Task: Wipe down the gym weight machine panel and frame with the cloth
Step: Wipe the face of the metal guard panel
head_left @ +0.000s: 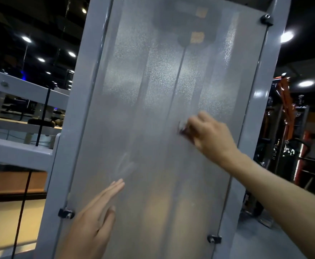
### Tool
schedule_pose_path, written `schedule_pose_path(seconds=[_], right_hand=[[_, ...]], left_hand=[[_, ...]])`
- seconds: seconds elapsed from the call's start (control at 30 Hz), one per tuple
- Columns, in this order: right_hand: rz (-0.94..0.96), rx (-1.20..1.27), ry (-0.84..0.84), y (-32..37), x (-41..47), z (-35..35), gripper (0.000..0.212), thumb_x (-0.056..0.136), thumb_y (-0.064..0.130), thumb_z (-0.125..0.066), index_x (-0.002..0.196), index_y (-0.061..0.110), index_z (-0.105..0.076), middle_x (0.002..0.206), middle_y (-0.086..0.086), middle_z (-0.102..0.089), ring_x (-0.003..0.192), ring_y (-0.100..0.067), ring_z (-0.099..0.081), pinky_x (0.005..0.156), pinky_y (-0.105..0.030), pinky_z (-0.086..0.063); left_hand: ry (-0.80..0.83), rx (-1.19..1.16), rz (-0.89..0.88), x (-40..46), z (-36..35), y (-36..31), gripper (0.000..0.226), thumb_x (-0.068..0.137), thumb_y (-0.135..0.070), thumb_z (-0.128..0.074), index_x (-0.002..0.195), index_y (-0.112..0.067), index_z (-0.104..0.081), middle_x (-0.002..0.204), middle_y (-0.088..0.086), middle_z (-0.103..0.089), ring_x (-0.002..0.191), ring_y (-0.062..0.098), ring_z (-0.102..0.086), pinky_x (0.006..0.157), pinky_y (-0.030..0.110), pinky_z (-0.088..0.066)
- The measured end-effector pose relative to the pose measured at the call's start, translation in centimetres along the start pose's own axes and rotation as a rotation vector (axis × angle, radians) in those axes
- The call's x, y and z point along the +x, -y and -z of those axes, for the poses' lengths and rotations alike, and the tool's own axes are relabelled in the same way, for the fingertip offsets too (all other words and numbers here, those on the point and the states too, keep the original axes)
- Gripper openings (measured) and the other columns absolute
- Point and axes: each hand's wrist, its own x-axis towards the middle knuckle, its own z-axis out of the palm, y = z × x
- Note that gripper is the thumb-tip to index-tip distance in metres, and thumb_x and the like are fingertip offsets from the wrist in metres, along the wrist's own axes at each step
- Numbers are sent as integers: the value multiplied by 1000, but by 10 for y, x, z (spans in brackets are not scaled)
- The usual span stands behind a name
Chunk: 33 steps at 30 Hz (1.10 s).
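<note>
**Dim gym hall, spot-lit from above**

A dark ceiling (46, 19) carries scattered round ceiling lights (26, 39), bright against the black. Left of the fingers, pale grey crossbars (22, 88) span the view, with a black cable (42, 116) hanging past them and a light wooden floor (7, 219) below. Right of the fingers stands an orange rack (286, 101) beside dark equipment; further detail there is too blurred to tell.

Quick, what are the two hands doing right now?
Left hand: open, fingers straight against the panel.
Right hand: curled round something small and dark, barely visible.
</note>
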Motion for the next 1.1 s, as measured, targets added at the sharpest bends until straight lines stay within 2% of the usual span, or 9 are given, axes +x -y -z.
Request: schedule_pose_path(seconds=[0.13,0.2,0.33,0.43,0.53,0.67,0.77,0.97,1.1], right_hand=[[-137,-29,-78,-10,11,3,34,97,42,-65,88,13,-51,85,-5,-46,62,-38,-53,50,-39,-45],[-66,-16,-30,8,-15,-9,27,97,38,-66,90,16,-52,87,-6,-48,62,-40,-56,45,-40,-46],[143,10,152,32,-66,-22,29,97,34,-67,93,23,-41,87,-3,-41,49,-34,-45,36,-32,-31],[196,-16,193,18,-51,-12,27,99,41,-61,93,25,-40,87,-4,-43,49,-35,-49,35,-33,-36],[49,-34,40,-18,-9,10,32,97,54,-51,93,22,-48,89,-7,-50,59,-38,-57,46,-36,-44],[-152,-46,-91,-49,11,23,35,98,44,-64,91,12,-52,90,-5,-49,66,-35,-53,57,-40,-46],[-149,-63,-30,-26,-21,5,27,95,33,-69,91,13,-50,91,-7,-47,65,-38,-53,50,-44,-49],[112,12,249,14,-103,-11,25,103,42,-43,93,19,-45,89,-4,-40,49,-32,-44,34,-35,-39],[71,-43,183,-18,-71,4,21,98,36,-54,94,15,-54,91,-7,-44,54,-37,-51,39,-39,-46]], left_hand=[[54,1,-21,0,-14,-3,65,85,-15,-52,134,-58,-55,138,-42,-50,132,-18,-43,102,-4,-26],[94,-6,-28,0,-20,-2,71,85,-15,-51,140,-60,-44,140,-43,-48,134,-17,-42,104,-3,-25],[164,0,-44,-2,-33,-1,79,85,-13,-51,145,-60,-34,145,-43,-43,137,-14,-39,106,-2,-24],[142,27,-53,-2,-37,-4,83,82,-13,-54,144,-63,-33,143,-46,-41,133,-20,-39,103,-4,-25],[145,18,-64,-2,-41,-7,84,82,-15,-54,142,-69,-28,142,-49,-38,132,-23,-38,102,-5,-24],[183,27,-87,-2,-46,-5,83,84,-17,-54,145,-66,-25,145,-49,-35,134,-21,-37,103,-4,-24],[192,50,-109,-4,-49,-2,85,83,-14,-56,146,-65,-29,147,-45,-37,134,-18,-38,103,-3,-25],[219,60,-101,-7,-57,3,89,83,-16,-53,143,-74,-21,147,-49,-30,136,-20,-34,104,-4,-23],[203,34,-111,-9,-64,4,87,84,-17,-53,143,-72,-22,147,-48,-31,136,-20,-34,105,-4,-23]])
